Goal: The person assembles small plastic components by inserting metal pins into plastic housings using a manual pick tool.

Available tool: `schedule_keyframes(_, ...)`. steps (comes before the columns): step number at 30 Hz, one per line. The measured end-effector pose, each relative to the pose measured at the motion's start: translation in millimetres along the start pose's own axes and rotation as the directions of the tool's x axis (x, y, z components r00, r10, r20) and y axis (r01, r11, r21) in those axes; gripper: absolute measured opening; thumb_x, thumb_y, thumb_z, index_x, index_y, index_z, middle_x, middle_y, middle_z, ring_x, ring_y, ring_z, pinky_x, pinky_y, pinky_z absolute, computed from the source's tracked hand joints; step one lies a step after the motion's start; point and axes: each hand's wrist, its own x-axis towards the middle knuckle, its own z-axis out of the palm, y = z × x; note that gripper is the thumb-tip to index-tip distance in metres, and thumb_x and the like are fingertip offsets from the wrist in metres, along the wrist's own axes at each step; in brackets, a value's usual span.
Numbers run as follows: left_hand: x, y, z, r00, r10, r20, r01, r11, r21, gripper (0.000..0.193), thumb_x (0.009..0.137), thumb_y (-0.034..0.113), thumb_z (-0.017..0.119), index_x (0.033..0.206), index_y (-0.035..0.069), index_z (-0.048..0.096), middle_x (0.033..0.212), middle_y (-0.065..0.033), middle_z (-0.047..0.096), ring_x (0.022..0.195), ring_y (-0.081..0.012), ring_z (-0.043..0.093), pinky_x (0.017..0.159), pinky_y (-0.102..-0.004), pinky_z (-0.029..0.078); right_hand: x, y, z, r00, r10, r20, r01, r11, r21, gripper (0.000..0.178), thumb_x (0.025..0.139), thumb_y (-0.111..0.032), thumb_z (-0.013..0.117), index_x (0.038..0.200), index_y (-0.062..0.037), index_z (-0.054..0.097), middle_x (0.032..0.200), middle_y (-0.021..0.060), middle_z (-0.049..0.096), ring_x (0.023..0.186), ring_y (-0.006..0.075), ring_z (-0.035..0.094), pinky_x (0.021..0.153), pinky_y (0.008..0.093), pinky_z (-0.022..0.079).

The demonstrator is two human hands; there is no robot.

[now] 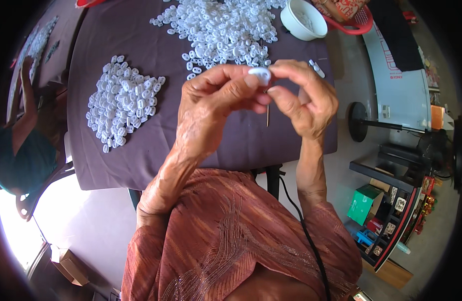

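Note:
Above the near middle of the table, my left hand [211,98] pinches a small white oval plastic piece [260,75] between thumb and fingers. My right hand [306,98] meets it from the right, its index fingertip at the edge of the piece and its thumb bent in just below. Whatever those right fingertips may hold is too small or hidden to make out. Below the fingertips shows a thin brass-coloured stick [268,116]; I cannot tell whether it is held or lies on the cloth. A large heap of similar white pieces [226,30] spreads beyond my hands.
A smaller pile of white two-holed pieces [123,103] lies left on the dark tablecloth [140,165]. At the far right stand a white tub [303,22] and a red basket [358,22] by another person's sleeve [347,7]. Another person [25,145] sits left. A black cable [296,203] crosses my right side.

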Motion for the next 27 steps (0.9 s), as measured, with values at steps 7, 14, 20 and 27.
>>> schedule_keyframes(7, 12.8, -12.1, -17.9, 0.999, -0.006, -0.049, 0.009, 0.998, 0.062, 0.018, 0.084, 0.013, 0.055, 0.091, -0.004, 0.058, 0.081, -0.0169, 0.062, 0.07, -0.0221, 0.062, 0.062, -0.0312, 0.052, -92.6, 61.4, -10.6, 0.653, 0.743, 0.146, -0.674, 0.658, -0.337, 0.01, 0.073, -0.008, 0.064, 0.078, -0.0007, 0.059, 0.069, 0.0034, 0.06, 0.06, 0.0083, 0.053, 0.055, 0.0236, 0.041)
schedule_keyframes(14, 15.3, -15.3, -7.8, 0.998, -0.062, 0.02, 0.061, 0.998, 0.019, 0.018, 0.084, 0.013, 0.054, 0.093, -0.003, 0.057, 0.081, -0.0159, 0.062, 0.07, -0.0222, 0.062, 0.061, -0.0317, 0.051, -144.9, 80.2, 16.1, 0.757, 0.654, 0.012, -0.544, 0.64, -0.542, 0.019, 0.07, -0.012, 0.065, 0.068, -0.0023, 0.048, 0.064, 0.0136, 0.056, 0.06, 0.0324, 0.056, 0.056, 0.0389, 0.043)
schedule_keyframes(20, 12.7, -12.2, -2.3, 0.996, -0.077, 0.044, 0.079, 0.996, -0.044, 0.017, 0.082, 0.012, 0.057, 0.09, -0.004, 0.059, 0.079, -0.0144, 0.063, 0.068, -0.0196, 0.062, 0.062, -0.0298, 0.051, -142.7, 82.9, 11.7, 0.754, 0.656, 0.037, -0.548, 0.66, -0.514, 0.014, 0.072, -0.007, 0.059, 0.066, -0.0022, 0.046, 0.062, 0.0145, 0.055, 0.06, 0.0337, 0.055, 0.055, 0.0402, 0.043)
schedule_keyframes(27, 11.4, -9.0, -0.6, 0.997, -0.061, 0.048, 0.063, 0.997, -0.036, 0.017, 0.084, 0.013, 0.054, 0.092, -0.003, 0.057, 0.081, -0.0163, 0.062, 0.069, -0.022, 0.062, 0.06, -0.0313, 0.052, -142.8, 83.1, 11.4, 0.802, 0.582, 0.131, -0.423, 0.709, -0.565, 0.01, 0.072, -0.002, 0.054, 0.067, -0.0016, 0.045, 0.06, 0.0153, 0.052, 0.06, 0.0329, 0.055, 0.054, 0.0402, 0.043)
